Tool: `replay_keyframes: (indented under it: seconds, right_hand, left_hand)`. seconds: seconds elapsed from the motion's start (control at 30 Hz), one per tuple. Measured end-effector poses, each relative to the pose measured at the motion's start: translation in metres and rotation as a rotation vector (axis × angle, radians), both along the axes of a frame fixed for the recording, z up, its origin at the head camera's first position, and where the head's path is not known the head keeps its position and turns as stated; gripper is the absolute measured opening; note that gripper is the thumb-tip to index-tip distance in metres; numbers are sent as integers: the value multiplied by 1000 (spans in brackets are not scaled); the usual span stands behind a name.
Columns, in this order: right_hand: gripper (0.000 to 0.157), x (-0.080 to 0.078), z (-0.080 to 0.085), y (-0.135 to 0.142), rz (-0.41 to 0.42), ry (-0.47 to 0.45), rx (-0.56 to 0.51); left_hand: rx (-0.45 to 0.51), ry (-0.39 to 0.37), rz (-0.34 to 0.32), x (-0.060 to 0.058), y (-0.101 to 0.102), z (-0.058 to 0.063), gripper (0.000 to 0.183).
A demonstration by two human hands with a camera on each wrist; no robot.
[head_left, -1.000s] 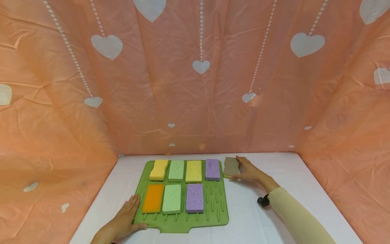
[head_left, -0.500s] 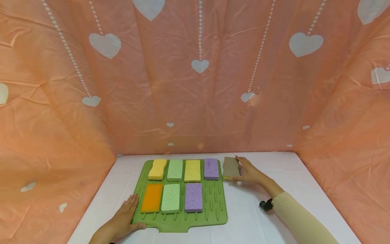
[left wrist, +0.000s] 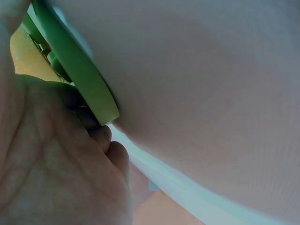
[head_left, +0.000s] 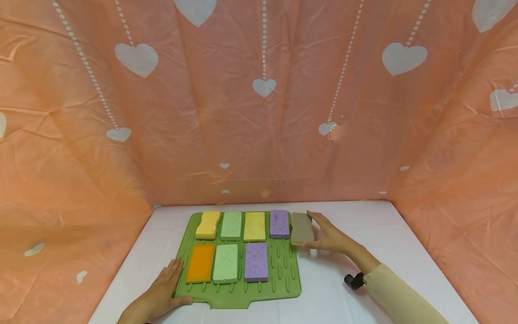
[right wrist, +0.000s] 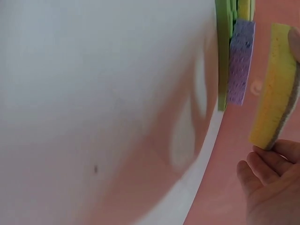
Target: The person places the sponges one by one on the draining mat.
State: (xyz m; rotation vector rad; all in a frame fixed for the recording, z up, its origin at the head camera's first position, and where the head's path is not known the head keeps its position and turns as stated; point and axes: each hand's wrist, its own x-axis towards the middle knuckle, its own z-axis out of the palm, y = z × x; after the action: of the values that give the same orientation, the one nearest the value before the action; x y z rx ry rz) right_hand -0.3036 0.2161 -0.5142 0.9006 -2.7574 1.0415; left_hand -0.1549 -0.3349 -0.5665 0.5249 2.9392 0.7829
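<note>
My right hand (head_left: pixel 328 235) pinches a scrub sponge (head_left: pixel 301 228) between thumb and fingers. It has a grey-brown top face and a yellow body. In the right wrist view this sponge (right wrist: pixel 274 86) is raised off the table, beside the mat. Below the head camera lies a green ribbed mat (head_left: pixel 279 288) bearing several sponges. The back row has a wavy yellow sponge (head_left: pixel 208 225), a green one (head_left: pixel 231 226), a yellow one (head_left: pixel 254 227) and a purple one (head_left: pixel 279 224). My left hand (head_left: pixel 159 288) rests against the mat's left edge, fingers fairly straight.
The front row on the mat holds an orange sponge (head_left: pixel 200 263), a pale green sponge (head_left: pixel 226 263) and a purple sponge (head_left: pixel 256 262). The mat lies on a white table (head_left: pixel 344 301). An orange curtain with hearts (head_left: pixel 243 135) closes off the back and both sides.
My right hand has brought the grey-topped sponge left and slightly nearer, up to the mat's right edge. The left hand stays at the mat's left side. The head view has shifted slightly.
</note>
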Motion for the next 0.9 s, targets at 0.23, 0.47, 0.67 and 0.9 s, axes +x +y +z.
replay_keyframes:
  seconds: [0.23, 0.47, 0.67, 0.9]
  right_hand:
    - [114, 13, -1, -13, 51, -22, 3]
    - [116, 26, -3, -23, 71, -46, 5]
    - [118, 36, -5, -30, 80, -77, 6]
    - [115, 44, -10, -35, 115, -60, 17]
  left_hand:
    - [-35, 100, -15, 0, -1, -5, 119]
    - [-13, 33, 0, -1, 0, 0, 121]
    - [-17, -21, 20, -1, 2, 5, 123]
    - [-4, -10, 19, -1, 0, 2, 123]
